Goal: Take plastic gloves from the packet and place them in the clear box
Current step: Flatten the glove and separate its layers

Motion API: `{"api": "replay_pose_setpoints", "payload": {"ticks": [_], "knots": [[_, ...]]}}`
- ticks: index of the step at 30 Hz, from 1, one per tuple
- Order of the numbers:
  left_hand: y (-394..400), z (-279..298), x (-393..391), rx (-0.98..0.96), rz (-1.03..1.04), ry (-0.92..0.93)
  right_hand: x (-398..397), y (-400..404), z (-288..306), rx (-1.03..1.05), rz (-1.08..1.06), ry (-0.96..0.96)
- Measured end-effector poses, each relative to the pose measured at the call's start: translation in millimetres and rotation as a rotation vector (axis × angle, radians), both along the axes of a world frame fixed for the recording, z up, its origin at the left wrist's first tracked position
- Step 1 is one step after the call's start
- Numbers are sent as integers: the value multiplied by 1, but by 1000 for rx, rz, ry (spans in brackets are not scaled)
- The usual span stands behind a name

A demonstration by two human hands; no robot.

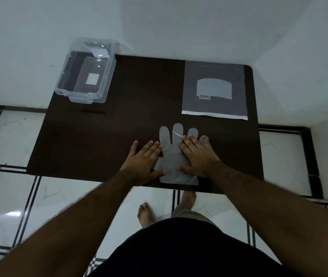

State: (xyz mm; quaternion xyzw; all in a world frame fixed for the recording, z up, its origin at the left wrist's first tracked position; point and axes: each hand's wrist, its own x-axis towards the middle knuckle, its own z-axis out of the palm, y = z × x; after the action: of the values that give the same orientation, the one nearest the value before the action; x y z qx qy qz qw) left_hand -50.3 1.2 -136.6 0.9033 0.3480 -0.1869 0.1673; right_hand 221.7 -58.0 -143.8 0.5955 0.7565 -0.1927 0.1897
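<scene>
The worktop was a dark brown rectangular slab with rounded corners and a smooth matte surface, set against a white wall above a glossy white tiled floor with black border lines.

The packet lay flat at the far right of the worktop. It was a translucent grey rectangular pouch with a pale arched label panel and a white strip along its near edge.

The clear box stood at the far left corner, partly overhanging the worktop's edge. It was rigid transparent plastic, rectangular with rounded corners and a flanged rim, open at the top, with a small white square visible on its base.

One plastic glove lay flat near the front edge of the worktop, just in front of the packet and well apart from the box. It was thin, translucent and grey-white, with its fingers pointing away from the person and its cuff toward the near edge.

The left hand rested palm down with fingers extended, its thumb and fingertips overlapping the glove's left edge. The right hand lay palm down on the glove's right side, fingers spread. Neither grip was closed; both hands pressed flat on the glove without clasping it.
</scene>
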Motion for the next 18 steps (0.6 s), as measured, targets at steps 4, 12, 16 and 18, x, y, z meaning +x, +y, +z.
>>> {"api": "replay_pose_setpoints", "payload": {"ticks": [4,12,16,18], "knots": [[-8,1,-11,-58,225,-158,-15,-10,9,94,2,100],[-48,0,-39,-182,573,-416,-93,-57,4,77,116,211],[-60,-1,-51,-246,710,-531,-103,-72,-5,108,85,178],[-65,1,-54,-293,788,-580,-104,-76,-8,152,42,180]]}}
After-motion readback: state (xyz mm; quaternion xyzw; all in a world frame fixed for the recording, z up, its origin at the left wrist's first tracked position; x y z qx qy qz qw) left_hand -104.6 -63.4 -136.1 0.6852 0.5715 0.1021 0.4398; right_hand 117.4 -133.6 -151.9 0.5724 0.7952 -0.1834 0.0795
